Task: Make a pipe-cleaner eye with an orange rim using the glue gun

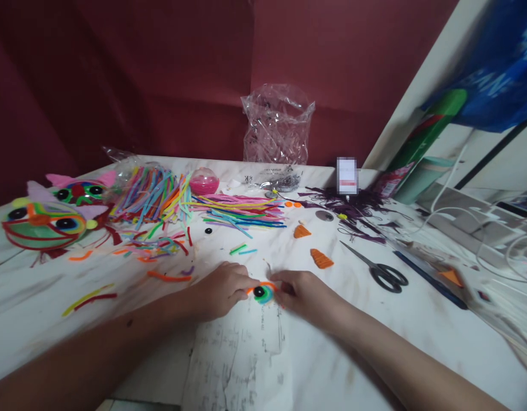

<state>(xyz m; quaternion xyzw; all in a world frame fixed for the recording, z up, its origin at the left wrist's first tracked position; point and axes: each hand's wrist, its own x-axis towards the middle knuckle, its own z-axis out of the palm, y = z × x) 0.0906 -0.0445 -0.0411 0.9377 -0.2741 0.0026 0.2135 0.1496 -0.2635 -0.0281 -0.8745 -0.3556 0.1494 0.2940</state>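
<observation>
In front of me, over a sheet of paper with writing (229,354), is a small craft eye (266,295) of blue and green rings with a black pupil. An orange pipe cleaner (269,283) arches over its top edge. My left hand (226,290) is closed, its fingertips pinching the pipe cleaner's left end against the eye. From the other side, my right hand (300,291) pinches the right end, thumb and forefinger together. Just beyond the hands lie a short green pipe cleaner piece (238,249) and two orange ear-shaped pieces, the nearer one (322,258) ridged.
Black-handled scissors (385,277) and a dark blue long tool (430,279) lie at right. Bundled pipe cleaners (147,194), a pink dome (204,181) and a clear plastic bag (278,125) are at the back. Decorated masks (44,225) stand left. Purple shreds (353,202) surround a phone (347,176).
</observation>
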